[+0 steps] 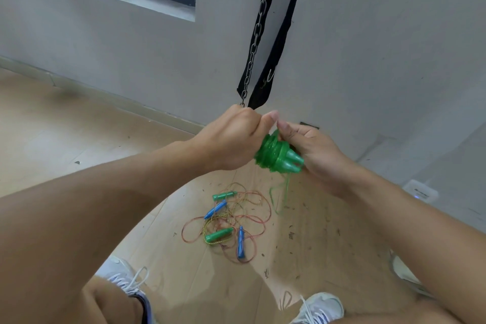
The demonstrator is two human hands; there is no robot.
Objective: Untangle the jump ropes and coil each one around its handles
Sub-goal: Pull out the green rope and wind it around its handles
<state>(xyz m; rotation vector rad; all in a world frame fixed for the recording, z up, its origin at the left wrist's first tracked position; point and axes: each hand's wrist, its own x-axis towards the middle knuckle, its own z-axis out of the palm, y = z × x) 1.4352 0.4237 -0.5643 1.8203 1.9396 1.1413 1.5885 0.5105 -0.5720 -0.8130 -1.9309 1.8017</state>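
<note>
Held up between both hands: two green plastic handles (290, 162) wrapped in shiny green rope (271, 151). Left hand (231, 137) curled round the coil end; right hand (313, 152) fingers (285, 127) pinching rope. Below on wooden floor (79, 139): tangled ropes (231, 221).

Both forearms are bare from the frame's lower edges up to the hands: no sleeves, watch, bracelets or rings show on the left hand (231, 137) or the right hand (315, 152). The fingernails are short and unpainted. At the bottom of the frame the knees are bare too. The person wears low white sneakers with white laces, the left sneaker (123, 273) at lower left and the right sneaker (319, 306) at lower centre-right. A dark ankle sock with a bluish edge (144, 308) shows above the left one.
</note>
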